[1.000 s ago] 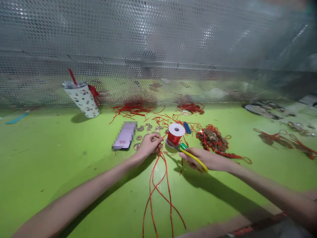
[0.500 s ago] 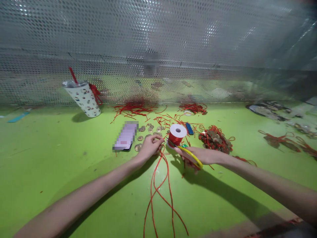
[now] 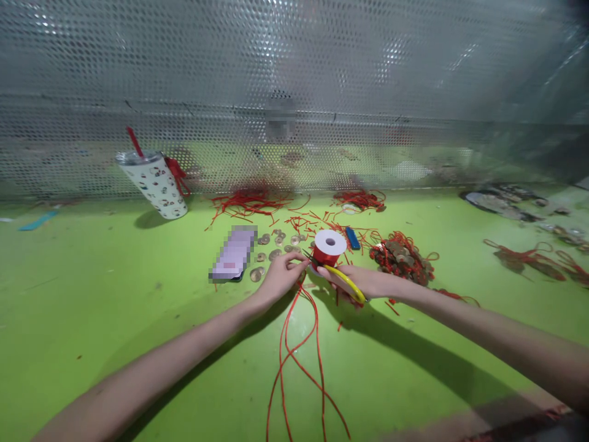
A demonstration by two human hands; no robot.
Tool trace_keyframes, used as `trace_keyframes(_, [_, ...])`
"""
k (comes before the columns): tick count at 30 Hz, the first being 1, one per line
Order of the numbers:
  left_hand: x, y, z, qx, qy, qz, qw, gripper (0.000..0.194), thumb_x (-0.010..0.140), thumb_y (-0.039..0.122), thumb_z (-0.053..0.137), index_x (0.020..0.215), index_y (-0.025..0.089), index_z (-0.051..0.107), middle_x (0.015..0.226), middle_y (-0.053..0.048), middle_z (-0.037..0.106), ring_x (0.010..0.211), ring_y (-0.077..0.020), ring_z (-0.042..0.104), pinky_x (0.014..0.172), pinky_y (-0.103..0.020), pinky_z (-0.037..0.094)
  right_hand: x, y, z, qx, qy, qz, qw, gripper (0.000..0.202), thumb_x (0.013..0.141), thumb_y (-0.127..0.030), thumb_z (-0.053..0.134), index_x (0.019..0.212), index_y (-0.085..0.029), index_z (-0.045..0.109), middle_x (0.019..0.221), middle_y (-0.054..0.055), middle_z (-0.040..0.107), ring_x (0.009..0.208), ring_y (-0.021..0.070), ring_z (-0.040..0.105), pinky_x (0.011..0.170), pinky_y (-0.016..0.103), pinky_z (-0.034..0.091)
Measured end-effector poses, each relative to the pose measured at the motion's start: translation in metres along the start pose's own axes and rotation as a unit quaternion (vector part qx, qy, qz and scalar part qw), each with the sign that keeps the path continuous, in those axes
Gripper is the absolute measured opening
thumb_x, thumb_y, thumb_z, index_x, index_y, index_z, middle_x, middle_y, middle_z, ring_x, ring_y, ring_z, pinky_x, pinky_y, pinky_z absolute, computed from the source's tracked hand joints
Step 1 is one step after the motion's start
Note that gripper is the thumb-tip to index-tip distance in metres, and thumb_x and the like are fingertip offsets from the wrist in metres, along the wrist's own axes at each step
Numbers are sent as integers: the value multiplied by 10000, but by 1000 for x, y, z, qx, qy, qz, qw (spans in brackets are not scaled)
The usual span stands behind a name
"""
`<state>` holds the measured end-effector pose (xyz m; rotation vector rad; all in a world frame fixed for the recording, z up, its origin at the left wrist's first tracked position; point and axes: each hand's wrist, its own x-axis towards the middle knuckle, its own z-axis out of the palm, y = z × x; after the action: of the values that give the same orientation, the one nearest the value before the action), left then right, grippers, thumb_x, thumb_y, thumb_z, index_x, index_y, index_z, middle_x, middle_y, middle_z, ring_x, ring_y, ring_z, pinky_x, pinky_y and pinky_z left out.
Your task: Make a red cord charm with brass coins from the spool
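Note:
My left hand (image 3: 286,274) pinches the red cords (image 3: 316,319), whose long loose strands hang down over the green table toward the near edge. Yellow-handled scissors (image 3: 346,283) are gripped in my right hand (image 3: 352,282), their dark blades pointing left at the fingertips of my left hand. Right behind the blades stands a spool of red cord (image 3: 330,244) with a white top. Whether a cord lies between the blades is too small to tell.
Loose coins (image 3: 275,254) and a phone (image 3: 234,253) lie left of the spool. A blue lighter (image 3: 353,238) and a pile of corded coins (image 3: 401,258) are to the right. A patterned tumbler (image 3: 159,184) stands back left, before a perforated screen (image 3: 221,147).
My right hand has moved slightly left and up with the scissors, bringing the blades to the left fingertips. My left hand has shifted a little to the right.

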<state>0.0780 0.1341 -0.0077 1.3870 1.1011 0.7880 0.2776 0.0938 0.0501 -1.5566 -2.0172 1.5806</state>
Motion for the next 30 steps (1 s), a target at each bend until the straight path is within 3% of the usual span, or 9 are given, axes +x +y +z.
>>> trace_keyframes(5, [0, 5, 1, 20, 5, 3, 1000, 107, 835, 256, 639, 831, 161, 690, 457, 59, 457, 435, -115, 411, 488, -236, 297, 1, 1, 2, -15, 10, -3, 1000, 618, 848, -806, 446, 838, -194, 525, 580, 20, 557, 484, 146, 525, 402, 254, 451])
trace_keyframes(10, [-3, 10, 2, 40, 2, 14, 999, 98, 838, 210, 609, 824, 156, 689, 454, 63, 430, 442, -113, 389, 499, -236, 285, 4, 3, 4, -30, 31, 6, 999, 625, 853, -814, 407, 813, -200, 517, 578, -10, 473, 512, 144, 472, 464, 284, 454])
trace_keyframes(16, [-4, 7, 4, 60, 3, 54, 997, 132, 824, 230, 608, 858, 143, 702, 559, 17, 559, 481, -110, 421, 508, -232, 292, 8, 14, 1, -48, 59, -27, 997, 592, 862, -778, 452, 842, -194, 549, 627, -18, 470, 544, 129, 428, 480, 258, 404])
trace_keyframes(24, [-2, 3, 5, 70, -7, 43, 997, 190, 839, 288, 595, 895, 130, 684, 568, 18, 576, 474, -109, 433, 499, -224, 301, 11, 20, -1, -53, 66, -52, 995, 636, 849, -797, 447, 880, -177, 586, 668, -1, 490, 588, 142, 439, 536, 276, 409])
trace_keyframes(27, [-1, 1, 5, 72, -8, 70, 995, 217, 843, 294, 588, 922, 121, 692, 662, -17, 649, 519, -118, 484, 525, -228, 343, 13, 22, -1, -55, 67, -67, 994, 656, 837, -804, 458, 907, -166, 590, 681, 3, 494, 600, 143, 434, 545, 282, 408])
trace_keyframes(30, [-1, -2, 4, 97, 6, 114, 989, 239, 844, 284, 574, 924, 117, 725, 790, -61, 717, 591, -138, 544, 569, -241, 390, 13, 24, -1, -49, 54, -57, 996, 633, 839, -805, 452, 816, -178, 538, 622, -11, 470, 549, 131, 416, 496, 269, 377])
